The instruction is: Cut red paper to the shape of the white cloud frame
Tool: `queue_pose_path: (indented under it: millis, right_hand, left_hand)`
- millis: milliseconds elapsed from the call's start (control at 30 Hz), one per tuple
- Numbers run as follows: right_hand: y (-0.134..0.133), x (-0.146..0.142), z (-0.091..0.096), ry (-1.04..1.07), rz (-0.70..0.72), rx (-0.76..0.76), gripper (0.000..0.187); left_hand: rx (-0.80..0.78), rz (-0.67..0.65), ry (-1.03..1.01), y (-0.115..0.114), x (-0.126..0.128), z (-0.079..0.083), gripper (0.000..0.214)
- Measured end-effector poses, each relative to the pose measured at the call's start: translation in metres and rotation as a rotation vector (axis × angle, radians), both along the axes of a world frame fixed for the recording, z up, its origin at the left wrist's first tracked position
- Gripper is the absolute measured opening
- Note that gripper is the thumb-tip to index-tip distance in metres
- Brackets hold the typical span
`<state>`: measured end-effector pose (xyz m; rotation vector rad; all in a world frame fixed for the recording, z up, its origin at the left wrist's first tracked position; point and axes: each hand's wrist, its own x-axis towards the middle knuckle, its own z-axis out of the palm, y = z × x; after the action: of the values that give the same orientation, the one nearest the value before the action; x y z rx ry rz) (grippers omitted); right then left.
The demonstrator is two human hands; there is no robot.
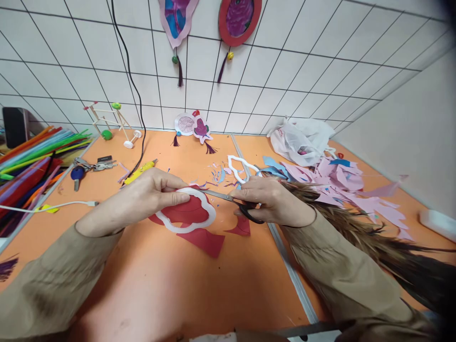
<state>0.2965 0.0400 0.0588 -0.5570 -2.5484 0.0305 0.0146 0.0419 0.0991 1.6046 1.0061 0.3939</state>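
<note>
My left hand (156, 192) pinches a white wavy-edged frame (210, 218) together with red paper (178, 211) that shows through its opening. In my right hand (276, 199) is a pair of black-handled scissors (245, 207), fingers closed round the handles. The blades point left and reach the upper right edge of the frame and paper. Below them, a loose red paper scrap (206, 241) lies on the orange table (149, 285), with a smaller red piece near the scissors' handles. Just beyond my right hand lies another white wavy outline frame (231, 166).
Pink paper scraps (338, 175) and brown feathers (342, 221) spread at the right beside a white plastic bag (302, 140). At the left are a yellow glue gun (140, 172), keys (77, 175) and colourful pipe cleaners (42, 147). Tasselled ornaments (192, 126) stand against the tiled wall.
</note>
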Motion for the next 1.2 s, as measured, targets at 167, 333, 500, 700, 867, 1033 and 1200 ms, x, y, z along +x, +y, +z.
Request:
queue_pose_path:
  millis: [167, 333, 500, 700, 867, 1033, 1200]
  right_hand:
    - [-0.0004, -0.0015, 0.0024, 0.005, 0.007, 0.019, 0.011]
    - [-0.0016, -0.0024, 0.0055, -0.022, 0.0, -0.012, 0.012]
    - [-0.0029, -0.0004, 0.0061, -0.036, -0.012, -0.057, 0.014]
    - [-0.0058, 0.0004, 0.007, -0.061, -0.033, -0.113, 0.017]
    - [-0.0048, -0.0013, 0.0052, -0.023, 0.007, -0.072, 0.014]
    - [-0.004, -0.0008, 0.004, -0.023, 0.03, -0.047, 0.013]
    - [-0.0039, 0.0005, 0.0026, -0.03, 0.026, -0.01, 0.016]
  left_hand:
    - [0.04, 0.007, 0.016, 0.0, -0.0012, 0.0001, 0.025]
    - [0.049, -0.002, 0.027, -0.0013, -0.0009, 0.0021, 0.024]
    - [0.063, -0.018, 0.037, -0.002, -0.001, 0.0003, 0.024]
    - [0.136, -0.06, 0.041, -0.0012, 0.0, -0.0033, 0.024]
    - [0.207, -0.061, 0.092, -0.0013, -0.0004, -0.0036, 0.025]
    - [0.214, -0.067, 0.099, -0.002, -0.0003, -0.0026, 0.025]
    - [0.192, -0.079, 0.086, -0.0025, 0.0017, -0.0002, 0.025]
